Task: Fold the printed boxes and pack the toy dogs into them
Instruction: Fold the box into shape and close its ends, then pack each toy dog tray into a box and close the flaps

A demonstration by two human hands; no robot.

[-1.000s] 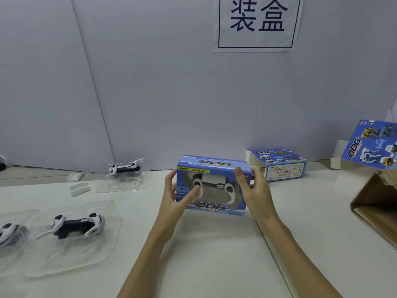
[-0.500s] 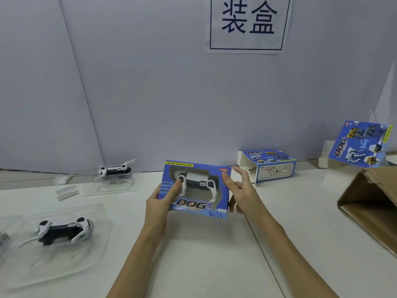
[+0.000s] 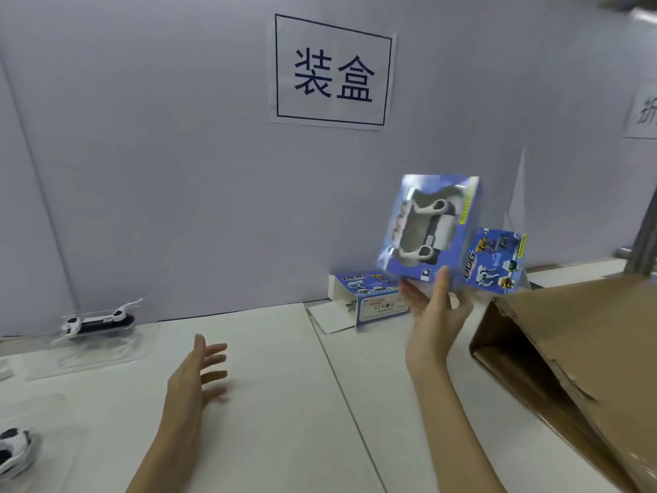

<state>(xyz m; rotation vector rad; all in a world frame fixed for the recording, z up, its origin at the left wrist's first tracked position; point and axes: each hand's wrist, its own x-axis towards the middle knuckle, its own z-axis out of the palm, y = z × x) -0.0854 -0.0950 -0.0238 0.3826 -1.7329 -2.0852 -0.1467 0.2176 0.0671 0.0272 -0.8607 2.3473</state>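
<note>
My right hand point(image 3: 435, 314) holds a packed blue printed box point(image 3: 428, 229) up in the air by its lower edge, thumb in front and fingers behind; a white toy dog shows through its window. My left hand point(image 3: 197, 375) hovers over the white table point(image 3: 284, 403) with fingers spread, holding nothing. A second blue box point(image 3: 369, 297) with an open white flap lies at the back of the table. A toy dog in a clear tray point(image 3: 97, 320) sits at the far left; another toy dog point(image 3: 14, 448) shows at the left edge.
A large brown cardboard carton point(image 3: 569, 368) lies open on its side at the right. A flat printed box point(image 3: 496, 261) stands behind it. A grey partition wall point(image 3: 177, 172) with a paper sign point(image 3: 332, 72) closes off the back.
My left hand has let go of the packed box and dropped toward the table. My right hand has lifted the box up and to the right, turning it on end. The view has swung right.
</note>
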